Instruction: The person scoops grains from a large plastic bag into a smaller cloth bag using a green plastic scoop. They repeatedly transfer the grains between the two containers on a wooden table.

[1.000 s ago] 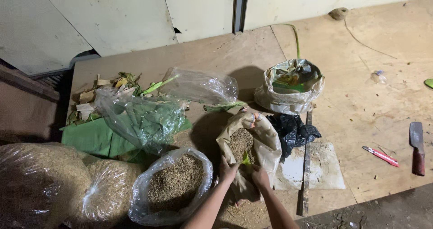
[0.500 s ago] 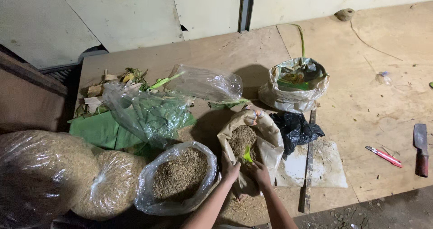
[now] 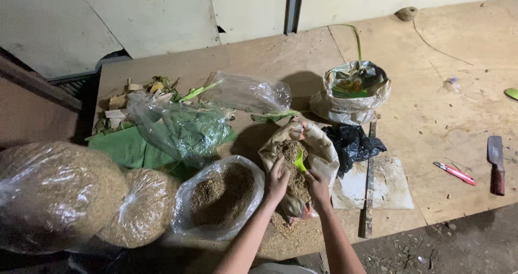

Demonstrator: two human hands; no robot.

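Your left hand (image 3: 276, 183) grips near rim of brown sack (image 3: 302, 161), fingers curled on its edge; right hand (image 3: 318, 186) pinches opposite rim; green scoop (image 3: 300, 159) sits in husk inside; sack slumps on tabletop (image 3: 431, 123) beside clear bag of husk (image 3: 221, 196); risk: floppy rim slips, sack tips, husk spills over near edge.

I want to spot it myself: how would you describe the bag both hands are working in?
On the plywood table, look near the front edge, right of the clear plastic bag of grain. The brown paper sack lies open there, with the left hand and right hand at its mouth. Unlike its clear neighbours, it is opaque and tan, with a green scoop inside.
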